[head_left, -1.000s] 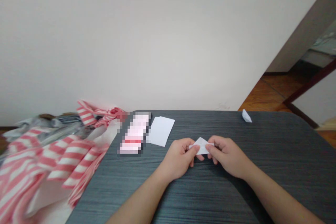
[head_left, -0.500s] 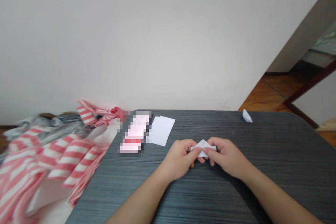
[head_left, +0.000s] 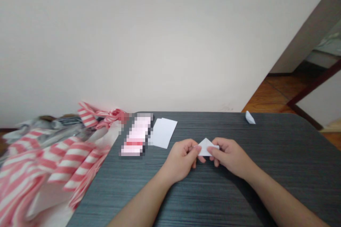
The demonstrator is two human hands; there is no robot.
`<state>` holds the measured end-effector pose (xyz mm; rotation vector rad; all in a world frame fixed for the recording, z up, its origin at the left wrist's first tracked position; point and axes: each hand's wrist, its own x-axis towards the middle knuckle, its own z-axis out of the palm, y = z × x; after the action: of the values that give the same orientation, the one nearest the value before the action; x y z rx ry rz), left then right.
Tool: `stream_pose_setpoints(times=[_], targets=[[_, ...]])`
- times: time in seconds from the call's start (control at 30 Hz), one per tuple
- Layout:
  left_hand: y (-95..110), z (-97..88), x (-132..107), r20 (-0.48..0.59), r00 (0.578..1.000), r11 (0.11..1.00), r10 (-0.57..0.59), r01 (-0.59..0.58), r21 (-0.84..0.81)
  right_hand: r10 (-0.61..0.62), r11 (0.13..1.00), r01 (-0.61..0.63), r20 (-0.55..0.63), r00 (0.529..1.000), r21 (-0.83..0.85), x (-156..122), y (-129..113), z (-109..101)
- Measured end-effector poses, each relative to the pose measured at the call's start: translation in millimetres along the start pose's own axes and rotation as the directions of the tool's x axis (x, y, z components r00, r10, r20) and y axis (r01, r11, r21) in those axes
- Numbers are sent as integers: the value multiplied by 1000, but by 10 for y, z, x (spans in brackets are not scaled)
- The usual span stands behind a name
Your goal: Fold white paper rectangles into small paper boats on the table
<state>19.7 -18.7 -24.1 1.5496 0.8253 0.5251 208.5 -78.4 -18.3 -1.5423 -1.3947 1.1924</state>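
A small piece of folded white paper (head_left: 205,149), with a pointed peak at the top and a straight lower edge, is held just above the dark table (head_left: 202,198). My left hand (head_left: 182,159) pinches its left end, thumb on the near face. At the right end, my right hand (head_left: 229,156) grips it the same way, its thumb lying across the front. The fingers behind the paper are partly hidden. Up and to the left of my hands lie flat white paper sheets (head_left: 163,133), slightly overlapping.
A pixelated pink-and-white phone-like object (head_left: 137,133) lies at the table's left edge. Near the far right edge sits a small folded paper shape (head_left: 249,117). Red-and-white striped cloth (head_left: 64,159) is heaped left of the table. A pale wall (head_left: 170,42) rises behind.
My left thumb has slid outward toward the left end of the paper, so more of its middle shows. The paper has risen slightly. Everything else stays in place.
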Motion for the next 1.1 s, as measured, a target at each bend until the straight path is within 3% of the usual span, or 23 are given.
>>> stream_pose_setpoints(times=[1.1], targets=[[14, 10, 32, -76, 995, 978, -68, 51, -202, -37, 998, 40, -57, 998, 49, -23, 48, -78]])
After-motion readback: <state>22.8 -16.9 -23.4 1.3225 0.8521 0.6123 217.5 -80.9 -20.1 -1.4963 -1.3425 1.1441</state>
